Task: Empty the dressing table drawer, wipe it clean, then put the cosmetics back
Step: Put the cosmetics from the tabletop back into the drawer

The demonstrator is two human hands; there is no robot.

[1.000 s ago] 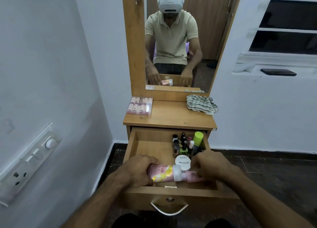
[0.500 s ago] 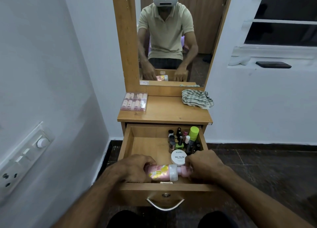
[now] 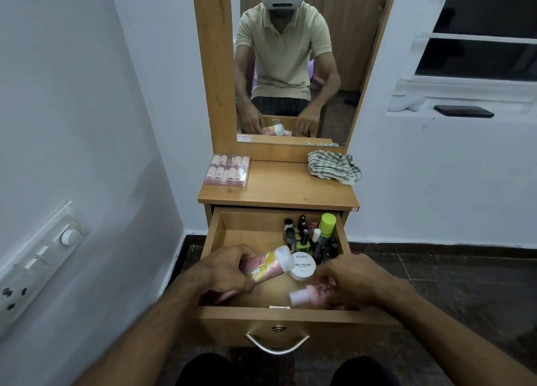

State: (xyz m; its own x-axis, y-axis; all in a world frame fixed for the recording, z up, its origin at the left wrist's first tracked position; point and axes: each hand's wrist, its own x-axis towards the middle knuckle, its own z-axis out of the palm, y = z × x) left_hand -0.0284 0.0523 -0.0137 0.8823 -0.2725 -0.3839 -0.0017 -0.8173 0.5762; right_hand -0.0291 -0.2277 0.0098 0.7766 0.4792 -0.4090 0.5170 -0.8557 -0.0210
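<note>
Inside the open wooden drawer [image 3: 216,234], near its front wall, the left hand [image 3: 223,272] wraps a pink tube [image 3: 268,266] while the right hand [image 3: 353,278] curls round a pink bottle [image 3: 309,294]. Both look light, smooth plastic (likely slippery); mid-body grips suit them. The round white nail-polish jar [image 3: 303,266] sits between.

- Left hand [image 3: 225,272]: fingers cover the lower body of the pink tube [image 3: 268,266]; its print is only partly readable.
- Right hand [image 3: 353,279]: hides most of the pink bottle [image 3: 308,295].
- Small bottles [image 3: 308,234] beyond the right hand: labels too small to read.
</note>
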